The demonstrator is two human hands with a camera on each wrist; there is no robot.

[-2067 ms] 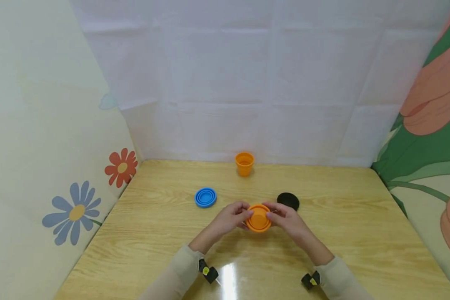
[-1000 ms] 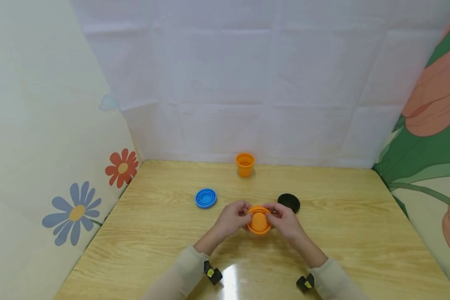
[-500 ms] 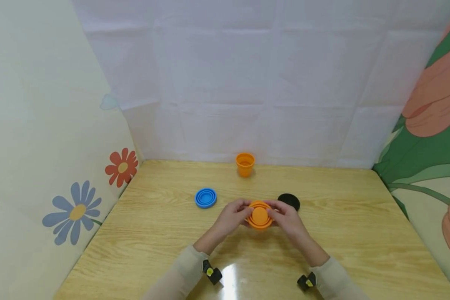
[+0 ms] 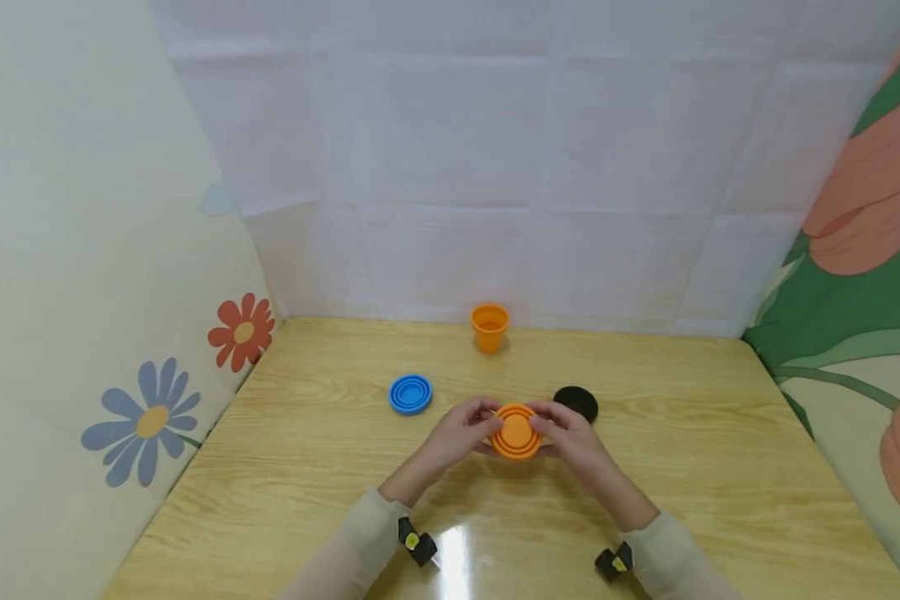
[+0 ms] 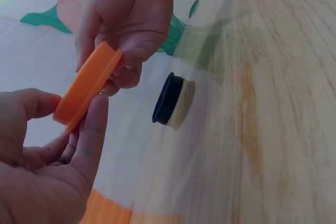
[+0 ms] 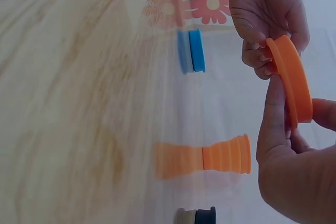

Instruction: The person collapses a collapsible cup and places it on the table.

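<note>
Both hands hold an orange collapsible cup (image 4: pixel 516 432), squeezed down to a shallow disc, raised over the table. My left hand (image 4: pixel 450 440) pinches its left side, thumb on the face turned up to the head camera and fingers beneath. On the opposite side my right hand (image 4: pixel 576 443) grips the rim the same way. Seen edge-on in the left wrist view, the orange cup (image 5: pixel 86 85) is a thin ring with a flared lip. Its face shows concentric rings round a flat middle. The fingers under it are partly hidden in the head view.
A second orange cup (image 4: pixel 489 327) stands expanded at the table's back edge. A flattened blue cup (image 4: pixel 410 394) lies to the left of the hands. Just beyond the right hand is a flattened black cup (image 4: pixel 576 403), partly covered by that hand. A white cloth (image 4: pixel 435 167) hangs behind.
The orange cup's middle, bulging and uneven a second ago, now sits flat within its rings. Both hands keep their grip in nearly the same place. The other cups stay put.
</note>
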